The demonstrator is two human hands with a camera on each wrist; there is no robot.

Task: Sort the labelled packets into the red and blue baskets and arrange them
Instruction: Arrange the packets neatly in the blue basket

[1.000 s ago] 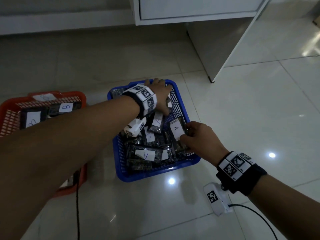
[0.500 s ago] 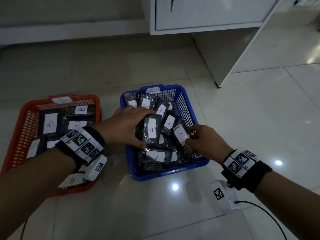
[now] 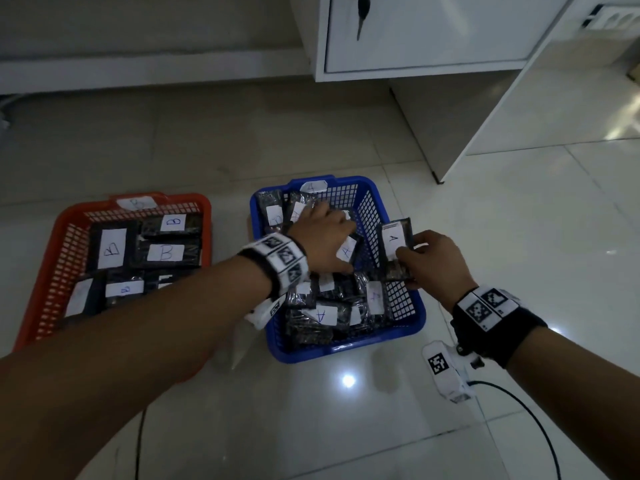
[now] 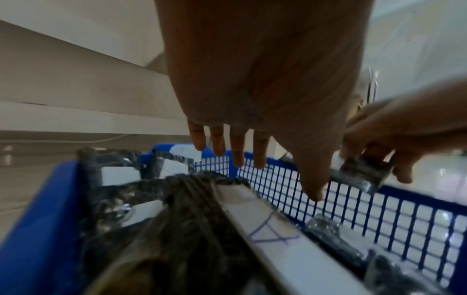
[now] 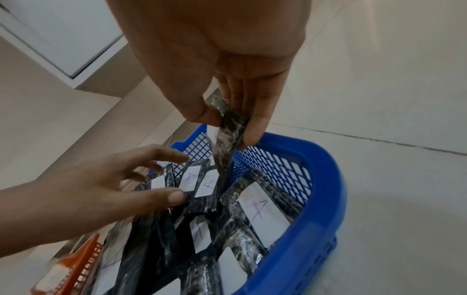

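The blue basket (image 3: 346, 348) holds several black packets with white "A" labels. My left hand (image 3: 325, 237) lies over the far middle of the pile, its straight, spread fingers touching the packets. In the left wrist view the left hand (image 4: 288, 179) hovers just above an "A" label (image 4: 272, 237). My right hand (image 3: 408, 251) pinches one "A" packet (image 3: 393, 239) by its lower end, upright above the basket's right rim. The right wrist view shows thumb and fingers of the right hand (image 5: 227, 125) clamped on the hanging packet (image 5: 225, 155). The red basket (image 3: 86, 206) at left holds "B" packets.
A white cabinet (image 3: 433, 29) with a key (image 3: 362, 15) in its door stands at the back right, and its side panel (image 3: 446, 133) reaches the floor beyond the blue basket. A black cable (image 3: 519, 393) trails over the glossy tiles at right.
My right hand has lifted the "A" packet off the pile to above the right rim. My left hand has shifted from the basket's left side to the far middle.
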